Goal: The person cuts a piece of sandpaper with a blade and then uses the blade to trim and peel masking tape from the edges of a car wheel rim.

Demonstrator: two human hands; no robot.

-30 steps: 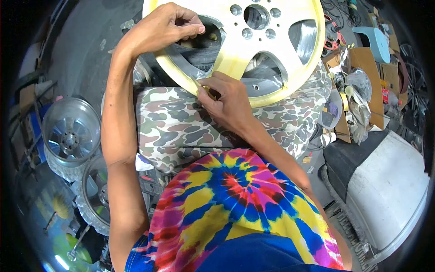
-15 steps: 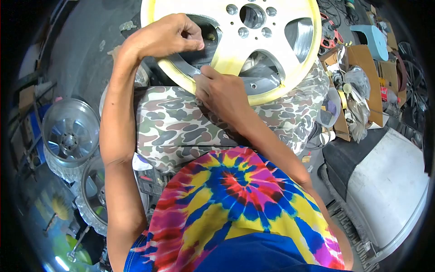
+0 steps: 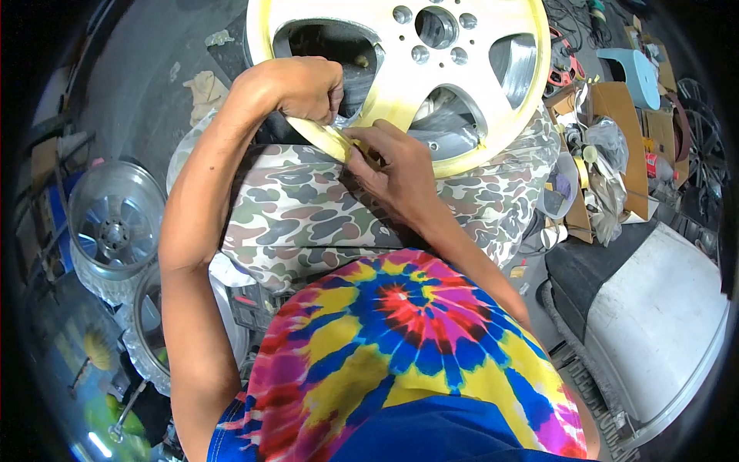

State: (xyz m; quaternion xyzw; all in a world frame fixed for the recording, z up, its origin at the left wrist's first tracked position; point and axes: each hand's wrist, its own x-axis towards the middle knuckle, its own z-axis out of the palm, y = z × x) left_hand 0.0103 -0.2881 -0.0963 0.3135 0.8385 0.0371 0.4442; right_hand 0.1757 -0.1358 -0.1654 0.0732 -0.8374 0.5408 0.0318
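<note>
A wheel rim (image 3: 396, 81) with white spokes and a yellow-coated outer edge rests on my lap, over camouflage trousers (image 3: 292, 204). My left hand (image 3: 312, 88) is closed at the lower left of the rim, its fingers pointing down by a spoke opening. Close to its right, my right hand (image 3: 396, 169) has thumb and fingers bent together at the rim's lower edge. What either hand pinches, if anything, is too small or hidden to make out.
Silver wheels (image 3: 115, 223) stand on the floor at the left. At the right are a cardboard box (image 3: 620, 146) with plastic wrapping, a light blue stool (image 3: 635, 77) and a large white-and-black panel (image 3: 654, 308). A cloth (image 3: 206, 94) lies beyond my left wrist.
My left hand has moved down to the rim's edge, nearer my right hand. My right hand has shifted slightly right and turned, its fingers more raised.
</note>
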